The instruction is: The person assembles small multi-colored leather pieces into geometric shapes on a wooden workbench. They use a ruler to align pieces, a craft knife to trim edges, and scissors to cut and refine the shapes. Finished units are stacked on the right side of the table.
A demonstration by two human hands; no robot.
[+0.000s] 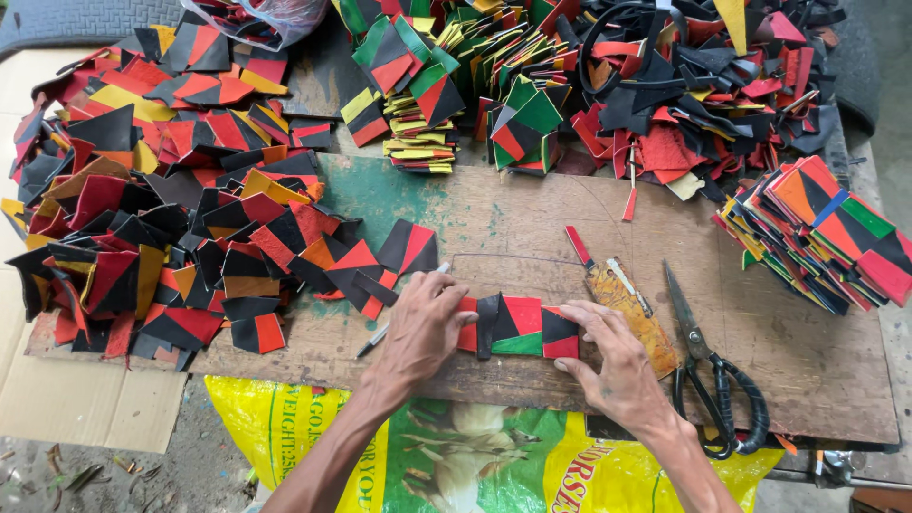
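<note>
At the near edge of the worn wooden board, a short strip of joined leather patches in red, black and green, lying flat and crosswise, pinned from both ends. Left hand spread palm-down over the strip's left end, fingers nearly straight and pressed onto it rather than curled around it, probably to keep the pieces from sliding. Right hand laid the same way on the right end, fingertips flat on the last red and black patch, nothing gripped. Under the left hand, a thin pen slanting out toward the board's edge, within easy reach. Just beside the right hand, a stained knife with a red tip, and next to that, black-handled scissors, blades pointing away, both parked clear of the strip yet close by. Left of the work, a loose heap of cut patches; at the far right, a neat stack of finished squares, sorted apart from the scraps. Below the board, a yellow printed sack
</note>
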